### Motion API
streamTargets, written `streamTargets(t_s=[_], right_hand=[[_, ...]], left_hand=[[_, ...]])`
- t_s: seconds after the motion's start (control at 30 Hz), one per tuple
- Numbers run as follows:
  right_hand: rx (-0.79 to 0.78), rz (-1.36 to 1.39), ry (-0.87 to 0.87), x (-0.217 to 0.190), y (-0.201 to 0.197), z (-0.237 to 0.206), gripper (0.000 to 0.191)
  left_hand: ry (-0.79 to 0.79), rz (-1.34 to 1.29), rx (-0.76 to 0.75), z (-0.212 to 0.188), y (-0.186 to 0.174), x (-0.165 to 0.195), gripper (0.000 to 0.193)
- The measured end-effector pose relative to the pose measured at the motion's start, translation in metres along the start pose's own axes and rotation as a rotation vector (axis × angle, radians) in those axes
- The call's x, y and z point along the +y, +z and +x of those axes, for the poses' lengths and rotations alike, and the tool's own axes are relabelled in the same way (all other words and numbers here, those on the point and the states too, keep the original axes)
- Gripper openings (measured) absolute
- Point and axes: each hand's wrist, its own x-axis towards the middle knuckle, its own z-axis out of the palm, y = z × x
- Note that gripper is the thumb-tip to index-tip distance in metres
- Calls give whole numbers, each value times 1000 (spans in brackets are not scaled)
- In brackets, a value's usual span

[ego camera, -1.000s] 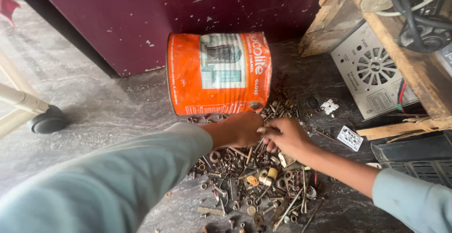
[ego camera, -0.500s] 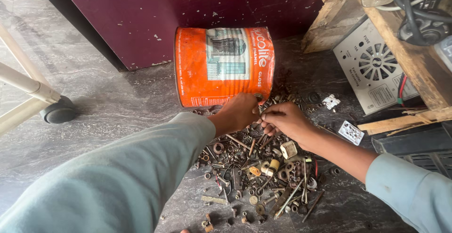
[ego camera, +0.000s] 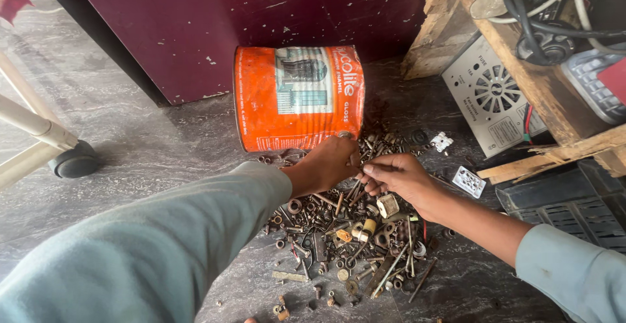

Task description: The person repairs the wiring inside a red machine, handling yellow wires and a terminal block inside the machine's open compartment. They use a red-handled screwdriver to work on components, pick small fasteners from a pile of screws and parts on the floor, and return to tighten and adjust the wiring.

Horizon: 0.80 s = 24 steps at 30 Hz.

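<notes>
My left hand rests palm down on the far edge of the heap of rusty nuts, bolts and washers, its fingers curled over the pieces nearest the tin, so I cannot tell whether anything is caught under them. My right hand meets it from the other side, thumb and fingertips drawn together as if pinching some small piece out of the pile, though the piece itself is too small for me to make out. The hardware lies spread flat on the grey stone floor, I would judge so that each bit shows on its own rather than sitting buried in a container. The orange paint tin lies on its side just beyond my hands, its open end turned toward the heap and loose pieces trailing right up to it. Behind the tin stands a dark maroon panel. To my right a grey vented metal box leans beneath a rough wooden frame draped with cables, and two small white fittings lie apart from the heap.
</notes>
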Motion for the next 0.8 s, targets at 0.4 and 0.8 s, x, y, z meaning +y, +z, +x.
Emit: streamTargets(t_s=[0.4, 0.8], right_hand=[[63, 80, 41, 1, -18, -6, 16], [170, 105, -8, -9, -15, -15, 8]], left_hand=[[80, -103, -18, 12, -2, 14, 15], [-102, -362, -66, 41, 10, 3, 24]])
